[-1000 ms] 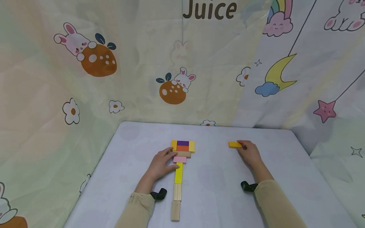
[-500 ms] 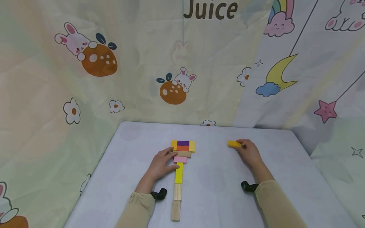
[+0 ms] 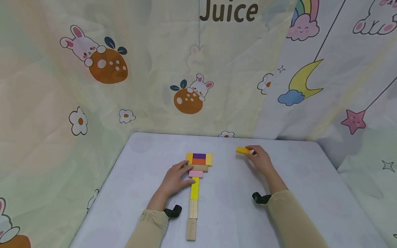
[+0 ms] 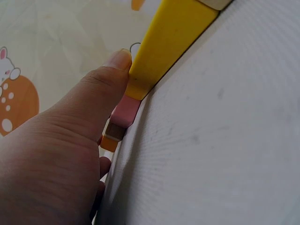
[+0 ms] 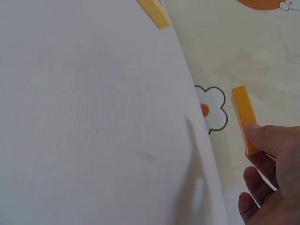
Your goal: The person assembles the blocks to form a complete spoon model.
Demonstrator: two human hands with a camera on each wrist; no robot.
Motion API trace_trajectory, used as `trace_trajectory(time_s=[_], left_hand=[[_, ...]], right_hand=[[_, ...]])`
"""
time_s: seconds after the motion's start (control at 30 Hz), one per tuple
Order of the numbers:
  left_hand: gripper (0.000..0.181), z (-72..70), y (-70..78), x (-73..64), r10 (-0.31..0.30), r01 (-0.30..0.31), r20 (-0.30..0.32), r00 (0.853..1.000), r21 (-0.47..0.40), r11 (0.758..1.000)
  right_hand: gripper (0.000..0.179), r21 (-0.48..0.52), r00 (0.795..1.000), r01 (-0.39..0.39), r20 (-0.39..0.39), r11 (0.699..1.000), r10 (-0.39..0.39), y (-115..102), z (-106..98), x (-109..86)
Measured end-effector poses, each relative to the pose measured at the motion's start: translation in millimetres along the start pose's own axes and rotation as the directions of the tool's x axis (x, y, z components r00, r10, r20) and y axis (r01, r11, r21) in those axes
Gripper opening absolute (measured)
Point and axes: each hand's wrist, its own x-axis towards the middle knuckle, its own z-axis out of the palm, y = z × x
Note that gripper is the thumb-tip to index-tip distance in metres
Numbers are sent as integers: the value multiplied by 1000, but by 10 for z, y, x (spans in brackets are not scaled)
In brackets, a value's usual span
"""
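My right hand (image 3: 261,160) pinches a yellow-orange wooden block (image 3: 243,150) between thumb and fingertips, held above the table's far side. In the right wrist view the same block (image 5: 244,112) points away from the thumb. My left hand (image 3: 174,179) lies at the left of a row of blocks, its fingers spread. Its thumb touches the bright yellow block (image 3: 194,191); its fingertips are by the tan block (image 3: 200,168) and a yellow block (image 3: 189,156). A pink block (image 3: 196,174) lies between tan and bright yellow. Purple (image 3: 199,156) and orange (image 3: 199,161) blocks sit between two yellow ones.
Two plain wooden blocks, one (image 3: 193,209) behind the other (image 3: 191,229), extend the row towards me. All lie on a white table (image 3: 235,206). A printed cloth (image 3: 149,69) with rabbits and flowers hangs behind the table's far edge.
My right hand has moved left and slightly away from me, carrying the yellow-orange block closer to the row. My left hand and the laid blocks stay where they were.
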Motion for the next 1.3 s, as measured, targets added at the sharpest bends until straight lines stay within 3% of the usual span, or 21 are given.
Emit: trace_trajectory(time_s=[0.4,0.87,1.13,1.3], left_hand=[[68,-10,-21,-16,13,-13,-5,1000,-12,1000],[70,22,-73,18,-7,7,8,1000,6,1000],[71,3,-71,13,-10,10,5,1000,4,1000],[72,18,-76,31,1,-1,9,1000,21,1000]], right_hand=[[37,40,999,-6,32,999,5,-573,441,185],[36,86,995,-41,93,995,33,-1027,972,307],[33,103,987,-87,146,991,72,-1174,1208,373],[32,72,989,-83,127,994,73,-1197,1278,417]])
